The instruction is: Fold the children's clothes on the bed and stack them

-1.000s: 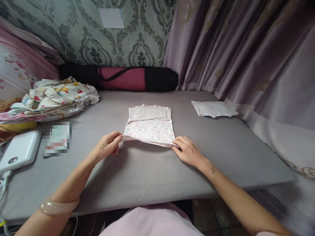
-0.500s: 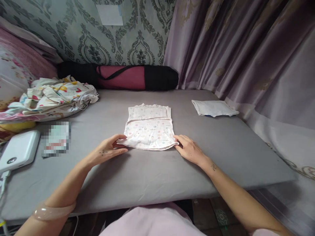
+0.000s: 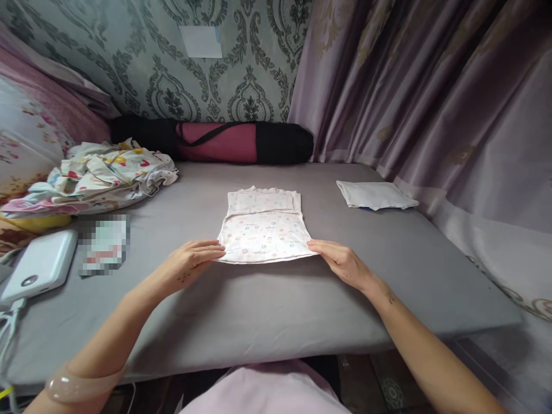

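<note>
A small white garment with a pastel print (image 3: 264,228) lies folded flat on the grey mattress (image 3: 267,299). My left hand (image 3: 190,263) rests at its near left corner, fingers stretched flat and together, fingertips touching the hem. At the near right corner my right hand (image 3: 342,261) lies the same way, fingers extended along the cloth's edge. Neither hand grips anything.
A pile of colourful printed clothes (image 3: 99,172) lies at the left. A folded white cloth (image 3: 373,194) sits at the back right. A maroon and black roll bag (image 3: 241,141) lies against the wall. A white power bank (image 3: 38,265) and a blurred card (image 3: 106,244) are at the left. Curtains hang at the right.
Both hands lowered the garment's near edge onto the mattress and let it go; they now lie flat at its two near corners.
</note>
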{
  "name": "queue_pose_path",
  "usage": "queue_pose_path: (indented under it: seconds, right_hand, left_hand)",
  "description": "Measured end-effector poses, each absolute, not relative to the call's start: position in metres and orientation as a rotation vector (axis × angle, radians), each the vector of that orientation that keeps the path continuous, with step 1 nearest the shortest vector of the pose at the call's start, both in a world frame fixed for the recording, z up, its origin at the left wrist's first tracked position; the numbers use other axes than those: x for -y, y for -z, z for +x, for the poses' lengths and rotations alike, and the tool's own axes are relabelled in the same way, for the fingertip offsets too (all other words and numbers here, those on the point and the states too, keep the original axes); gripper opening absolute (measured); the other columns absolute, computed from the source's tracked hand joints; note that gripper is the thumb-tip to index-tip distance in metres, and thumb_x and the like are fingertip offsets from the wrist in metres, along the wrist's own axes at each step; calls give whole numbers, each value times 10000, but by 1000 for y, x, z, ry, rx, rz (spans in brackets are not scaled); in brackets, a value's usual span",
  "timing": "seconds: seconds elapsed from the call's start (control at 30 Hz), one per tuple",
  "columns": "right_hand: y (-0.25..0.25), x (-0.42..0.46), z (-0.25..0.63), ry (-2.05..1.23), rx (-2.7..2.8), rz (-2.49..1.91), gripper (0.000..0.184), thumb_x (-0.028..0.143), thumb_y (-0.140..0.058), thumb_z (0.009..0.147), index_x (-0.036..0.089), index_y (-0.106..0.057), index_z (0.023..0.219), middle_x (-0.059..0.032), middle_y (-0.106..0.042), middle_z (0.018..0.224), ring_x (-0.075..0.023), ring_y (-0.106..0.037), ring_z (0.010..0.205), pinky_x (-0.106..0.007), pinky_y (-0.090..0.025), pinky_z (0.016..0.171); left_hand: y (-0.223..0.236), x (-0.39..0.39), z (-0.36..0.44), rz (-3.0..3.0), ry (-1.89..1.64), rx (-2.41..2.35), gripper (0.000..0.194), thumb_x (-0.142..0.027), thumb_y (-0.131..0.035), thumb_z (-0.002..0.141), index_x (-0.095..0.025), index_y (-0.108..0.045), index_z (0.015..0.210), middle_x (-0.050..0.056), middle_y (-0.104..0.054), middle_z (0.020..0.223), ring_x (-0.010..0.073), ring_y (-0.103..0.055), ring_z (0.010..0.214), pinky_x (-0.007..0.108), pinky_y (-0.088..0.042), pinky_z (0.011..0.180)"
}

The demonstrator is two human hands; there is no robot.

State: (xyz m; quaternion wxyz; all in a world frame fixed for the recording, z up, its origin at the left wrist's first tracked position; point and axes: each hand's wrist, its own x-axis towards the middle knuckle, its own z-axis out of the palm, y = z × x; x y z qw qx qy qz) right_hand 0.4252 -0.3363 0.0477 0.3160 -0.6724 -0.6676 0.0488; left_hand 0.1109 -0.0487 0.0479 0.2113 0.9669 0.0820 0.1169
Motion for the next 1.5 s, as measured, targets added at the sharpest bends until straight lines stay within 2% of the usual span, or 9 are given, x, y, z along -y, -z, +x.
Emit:
queue_pose_path:
  seconds: [0.4, 0.47, 0.57, 0.67, 0.8, 0.9, 1.1, 1.3, 1.5]
  right_hand:
    - [-72, 385, 396, -321, 1877, -1812, 436, 78, -416, 953, 288, -660, 1247, -21, -696, 1234, -204, -645, 1166, -406, -539, 1031]
    - [-74, 388, 394, -418, 1847, -1832, 405, 108, -431, 959, 301, -666, 1226, -14, -701, 1225, -206, -649, 1156, -387, -549, 1009]
    - [-72, 382, 396, -519, 1720, -1857, 317, 189, -448, 972, 301, -683, 1153, -10, -719, 1164, -205, -672, 1090, -352, -564, 943]
    - [-63, 364, 404, -514, 1458, -1915, 224, 277, -473, 965, 267, -677, 1057, -11, -737, 1009, -193, -696, 934, -308, -576, 814]
    - [-46, 327, 415, -386, 1123, -1869, 225, 381, -480, 944, 219, -617, 1018, -10, -691, 833, -170, -656, 725, -272, -544, 645]
    - [-35, 294, 422, -222, 979, -1875, 262, 394, -447, 930, 203, -596, 1029, -47, -696, 872, -200, -657, 757, -307, -538, 676]
    - [-29, 241, 433, 98, 936, -2123, 346, 294, -325, 942, 176, -583, 1140, -148, -703, 1082, -291, -655, 1011, -388, -500, 858]
    - [-32, 218, 447, 151, 1036, -2405, 357, 264, -274, 1013, 188, -511, 1269, -117, -709, 1092, -248, -675, 940, -307, -466, 775]
    - [-26, 203, 456, 53, 997, -2620, 325, 315, -302, 1038, 187, -533, 1228, -122, -724, 1027, -245, -689, 906, -298, -432, 732]
  left_hand:
    - [-65, 83, 72, 2591, -71, -207, 330, -378, -462, 963, -377, -702, 1189, -5, -707, 1212, 228, -657, 1145, 413, -485, 1062]
    - [-64, 86, 69, 2522, -38, -243, 315, -380, -486, 951, -383, -710, 1172, -6, -715, 1196, 229, -666, 1122, 371, -518, 1012]
    - [-67, 86, 76, 2360, -38, -406, 299, -438, -518, 922, -337, -740, 1094, 7, -751, 1071, 222, -706, 958, 281, -570, 816]
    - [-72, 81, 97, 2146, -159, -558, 333, -507, -564, 871, -238, -733, 968, 30, -733, 866, 201, -675, 792, 241, -533, 664]
    - [-69, 73, 135, 1859, -445, -721, 375, -529, -599, 815, -167, -646, 895, 17, -633, 748, 160, -585, 692, 243, -486, 620]
    - [-58, 68, 165, 1765, -628, -840, 340, -494, -550, 820, -170, -591, 916, -5, -588, 738, 141, -540, 663, 230, -449, 593]
    - [-40, 51, 212, 1983, -794, -1110, 245, -352, -403, 907, -205, -564, 1019, -10, -577, 726, 142, -513, 638, 226, -389, 614]
    - [-32, 32, 236, 2208, -792, -1226, 283, -306, -341, 974, -217, -543, 1152, 46, -668, 845, 174, -600, 761, 244, -402, 684]
    - [-17, 17, 247, 2439, -520, -1377, 299, -332, -299, 1003, -198, -536, 1127, 125, -707, 918, 241, -658, 814, 290, -415, 673]
